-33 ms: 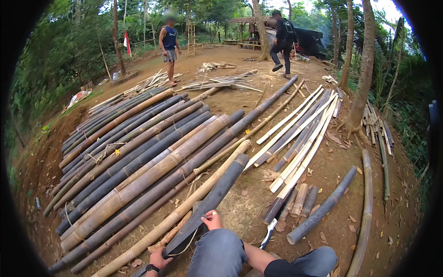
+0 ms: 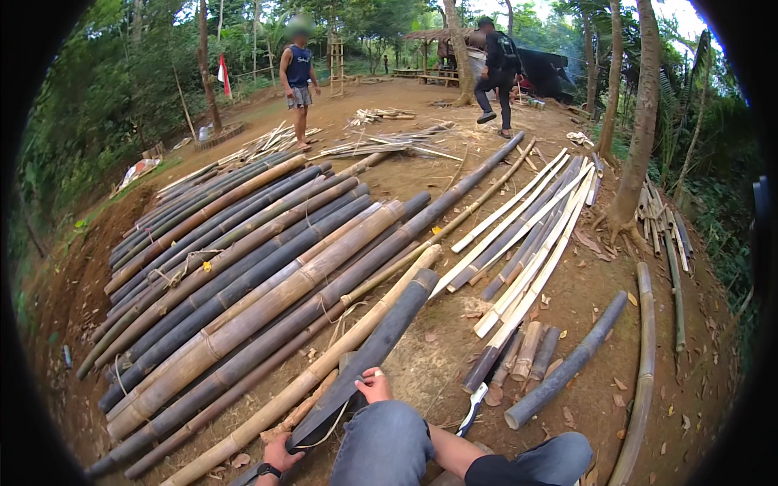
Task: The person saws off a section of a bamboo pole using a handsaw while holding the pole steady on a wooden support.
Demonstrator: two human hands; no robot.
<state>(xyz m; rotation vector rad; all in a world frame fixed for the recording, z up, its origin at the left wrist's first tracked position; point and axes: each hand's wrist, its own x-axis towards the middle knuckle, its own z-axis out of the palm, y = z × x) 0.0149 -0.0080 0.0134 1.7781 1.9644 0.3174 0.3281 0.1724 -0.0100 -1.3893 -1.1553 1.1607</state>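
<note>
A long, dark split bamboo piece [image 2: 365,356] slants up and away from me beside my knees. My left hand [image 2: 279,455], with a black watch at the wrist, is closed round its near lower part. Higher up, my right hand [image 2: 374,387] grips the same piece's right edge, thumb and fingers bent against it. A thin pale sliver curls off beneath that edge, between the two hands. Under the dark piece lies a pale tan bamboo pole [image 2: 324,364]. Right of my knee rests a tool with a white and dark handle [image 2: 472,411]; its far end is hidden beside short bamboo pieces.
A broad row of bamboo poles [image 2: 243,283] covers the ground on the left. Pale split strips [image 2: 527,267], short cut lengths [image 2: 527,352] and a curved grey pole [image 2: 567,360] lie to the right. Two people stand farther off, near trees and a shelter [image 2: 438,49].
</note>
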